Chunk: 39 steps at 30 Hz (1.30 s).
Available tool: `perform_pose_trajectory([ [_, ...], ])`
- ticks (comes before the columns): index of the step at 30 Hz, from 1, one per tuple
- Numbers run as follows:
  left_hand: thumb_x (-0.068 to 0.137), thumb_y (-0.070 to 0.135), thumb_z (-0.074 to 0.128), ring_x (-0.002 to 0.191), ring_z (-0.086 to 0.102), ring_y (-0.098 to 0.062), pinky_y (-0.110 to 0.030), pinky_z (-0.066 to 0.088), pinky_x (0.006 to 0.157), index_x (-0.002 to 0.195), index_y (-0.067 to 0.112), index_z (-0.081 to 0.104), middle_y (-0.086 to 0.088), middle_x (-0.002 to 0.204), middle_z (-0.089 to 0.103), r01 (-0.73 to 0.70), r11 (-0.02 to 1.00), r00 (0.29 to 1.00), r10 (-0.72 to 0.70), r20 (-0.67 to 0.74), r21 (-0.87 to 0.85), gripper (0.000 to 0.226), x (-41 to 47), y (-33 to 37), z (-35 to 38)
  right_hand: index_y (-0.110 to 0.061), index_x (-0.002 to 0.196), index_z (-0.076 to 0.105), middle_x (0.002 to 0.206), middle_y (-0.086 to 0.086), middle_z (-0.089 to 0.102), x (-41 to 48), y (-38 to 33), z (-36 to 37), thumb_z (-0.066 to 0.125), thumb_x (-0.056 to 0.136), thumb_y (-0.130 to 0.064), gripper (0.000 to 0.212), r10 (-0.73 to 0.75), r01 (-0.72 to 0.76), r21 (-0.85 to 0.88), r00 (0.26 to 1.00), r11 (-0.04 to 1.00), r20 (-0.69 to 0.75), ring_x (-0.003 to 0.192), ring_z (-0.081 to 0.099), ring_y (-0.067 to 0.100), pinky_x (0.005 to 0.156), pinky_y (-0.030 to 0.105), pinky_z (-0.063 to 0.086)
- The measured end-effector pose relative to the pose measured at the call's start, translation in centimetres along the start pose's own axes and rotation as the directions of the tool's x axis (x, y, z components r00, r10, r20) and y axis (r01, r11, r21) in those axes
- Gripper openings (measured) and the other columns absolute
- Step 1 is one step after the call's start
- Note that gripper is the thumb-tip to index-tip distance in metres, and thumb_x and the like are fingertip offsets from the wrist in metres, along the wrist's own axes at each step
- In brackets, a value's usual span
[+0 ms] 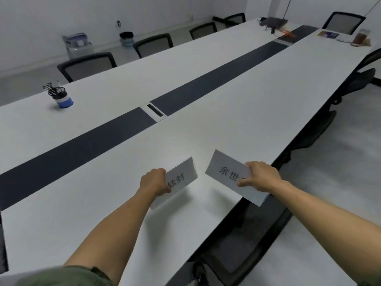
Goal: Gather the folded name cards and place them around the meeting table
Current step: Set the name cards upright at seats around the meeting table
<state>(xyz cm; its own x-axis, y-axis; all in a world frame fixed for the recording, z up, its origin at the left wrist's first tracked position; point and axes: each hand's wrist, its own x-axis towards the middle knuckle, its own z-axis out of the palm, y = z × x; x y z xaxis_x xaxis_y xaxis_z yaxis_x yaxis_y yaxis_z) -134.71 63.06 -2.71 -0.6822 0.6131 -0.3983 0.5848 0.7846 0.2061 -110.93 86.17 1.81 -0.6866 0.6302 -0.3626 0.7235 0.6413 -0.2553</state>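
My left hand point(155, 181) grips a folded white name card point(181, 178) with dark printed characters, held just above the long white meeting table point(237, 104). A second folded name card point(227, 172) sits in my right hand point(260, 176), tilted and hanging over the table's right edge. The two cards are a short gap apart, printed faces toward me. Both hands cover part of the print.
A dark strip point(206, 79) with a cable box point(155, 110) runs down the table's middle. A blue pen cup point(61, 98) stands at the left. Black mesh chairs point(87, 65) line both sides; one chair point(247, 240) is tucked under the right edge. Clutter lies at the far end point(276, 23).
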Motion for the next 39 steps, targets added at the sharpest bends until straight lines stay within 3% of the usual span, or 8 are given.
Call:
perform_pose_trajectory([
  [14,0.076,0.028,0.067,0.081,0.058,-0.023,-0.031,0.044,0.065,0.100,0.017,0.052,-0.003,0.097,0.064,0.053,0.998,0.998,-0.054,0.026,0.015,0.030,10.5,1.7,4.5,-0.031,0.109,0.061,0.094,-0.009,0.067,10.0,1.7,2.7,0.073,0.074,-0.058,0.046,0.003,0.002,-0.072,0.997,0.997,0.073,0.083,0.061,0.015,0.064,0.030,0.046],
  [24,0.074,0.031,0.071,0.083,0.057,-0.023,-0.031,0.042,0.065,0.101,0.017,0.051,-0.003,0.099,0.063,0.091,0.995,0.996,-0.091,0.020,-0.034,0.037,12.6,2.3,4.8,-0.032,0.112,0.060,0.098,-0.008,0.068,13.3,3.1,2.9,0.073,0.075,-0.055,0.046,-0.046,0.061,-0.139,0.993,0.988,0.108,0.087,0.062,0.017,0.068,0.031,0.047],
  [33,0.077,0.044,0.072,0.107,0.052,-0.029,-0.038,0.040,0.082,0.121,0.015,0.044,-0.008,0.116,0.051,0.210,0.978,0.978,-0.210,-0.019,0.016,0.060,12.8,5.8,5.5,-0.032,0.106,0.062,0.091,-0.007,0.065,21.9,7.1,-0.6,0.076,0.072,-0.050,0.041,-0.131,0.146,-0.189,0.987,0.971,0.089,0.081,0.061,0.019,0.065,0.031,0.046],
  [39,0.086,0.039,0.060,0.110,0.049,-0.030,-0.040,0.038,0.087,0.123,0.014,0.045,-0.010,0.119,0.050,0.349,0.937,0.933,-0.344,-0.104,0.034,0.047,13.0,9.8,5.8,-0.028,0.104,0.062,0.090,-0.004,0.065,29.2,9.8,-2.5,0.077,0.072,-0.042,0.037,-0.216,0.237,-0.201,0.969,0.950,0.119,0.083,0.060,0.020,0.065,0.030,0.041],
])
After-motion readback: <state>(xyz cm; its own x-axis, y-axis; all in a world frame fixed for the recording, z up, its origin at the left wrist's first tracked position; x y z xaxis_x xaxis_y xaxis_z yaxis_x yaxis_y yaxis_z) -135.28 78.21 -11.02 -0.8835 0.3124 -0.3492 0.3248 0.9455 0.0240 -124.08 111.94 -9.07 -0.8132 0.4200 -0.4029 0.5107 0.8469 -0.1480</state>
